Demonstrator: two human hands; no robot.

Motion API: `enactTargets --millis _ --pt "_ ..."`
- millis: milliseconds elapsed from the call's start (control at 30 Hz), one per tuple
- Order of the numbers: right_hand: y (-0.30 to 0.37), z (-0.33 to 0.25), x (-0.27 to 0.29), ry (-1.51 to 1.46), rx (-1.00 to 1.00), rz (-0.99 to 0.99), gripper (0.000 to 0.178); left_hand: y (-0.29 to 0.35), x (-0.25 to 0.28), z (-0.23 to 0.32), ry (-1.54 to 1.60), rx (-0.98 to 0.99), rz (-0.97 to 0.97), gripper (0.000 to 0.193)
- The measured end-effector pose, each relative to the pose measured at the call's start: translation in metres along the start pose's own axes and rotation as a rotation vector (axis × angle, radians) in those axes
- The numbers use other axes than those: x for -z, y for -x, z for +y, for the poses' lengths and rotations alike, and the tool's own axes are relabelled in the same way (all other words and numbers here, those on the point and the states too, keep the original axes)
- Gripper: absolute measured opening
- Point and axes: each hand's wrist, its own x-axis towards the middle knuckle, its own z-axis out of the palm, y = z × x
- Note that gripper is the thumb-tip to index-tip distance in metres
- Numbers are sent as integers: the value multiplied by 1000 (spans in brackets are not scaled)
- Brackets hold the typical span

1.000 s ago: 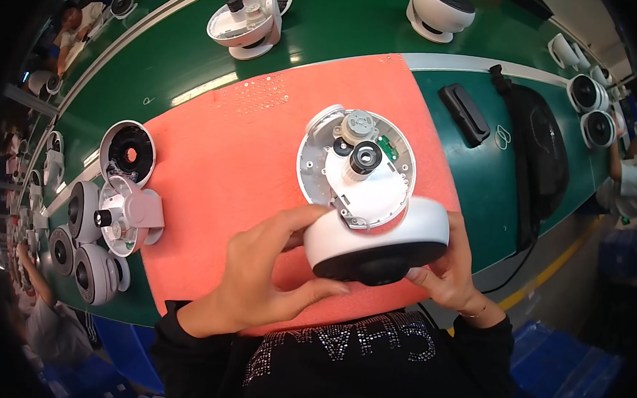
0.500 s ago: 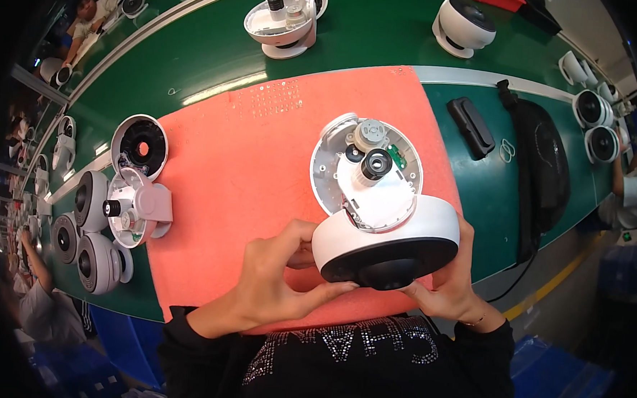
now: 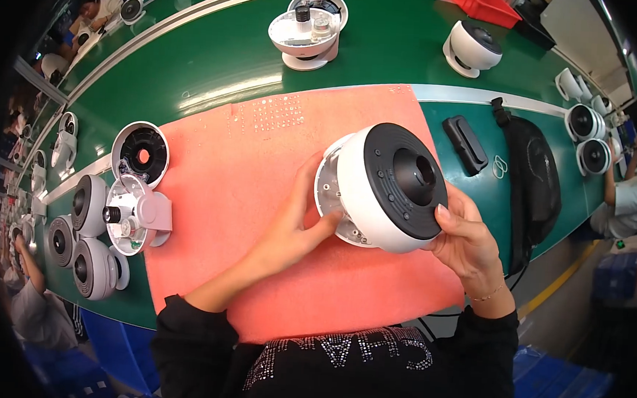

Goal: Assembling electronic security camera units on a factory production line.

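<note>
Above the orange-red mat [image 3: 210, 208] I hold a round fan head in two parts. Its white cover [image 3: 355, 179] with a black face is turned up to the right, and the face has a dark central hub. Behind and left of it shows the open white shell [image 3: 326, 181], mostly hidden by the cover. My left hand [image 3: 295, 230] is closed on the shell's left edge, thumb in front and fingers behind. My right hand [image 3: 468, 239] grips the cover's right edge, thumb on the black face.
At the mat's left edge stands an opened fan [image 3: 136, 211], beside several assembled fans [image 3: 93, 265]. Small screws [image 3: 280, 114] lie in rows on the mat's far side. Farther off are another opened fan [image 3: 305, 36] and a closed one [image 3: 474, 48]. A black bag [image 3: 536, 163] and black case [image 3: 465, 145] lie right.
The cover has risen and swung over the shell, its black face now turned up and right. Shell's motor and inner parts are now hidden. Both hands have shifted upward; the right thumb moved onto the face.
</note>
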Motion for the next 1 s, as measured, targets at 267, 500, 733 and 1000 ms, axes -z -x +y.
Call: enactTargets --millis 267,500,733,1000 --pt "39 7 0 578 241 -97 91 38 6 21 543 349 -139 68" --pt "45 32 -8 862 474 -236 87 49 26 41 -214 -220 -105 49" --pt "36 24 -13 768 259 -209 94 43 28 53 -398 -112 -110 60" --pt "7 -9 -14 1155 262 -87 27 31 36 78 -839 -146 -222 47"
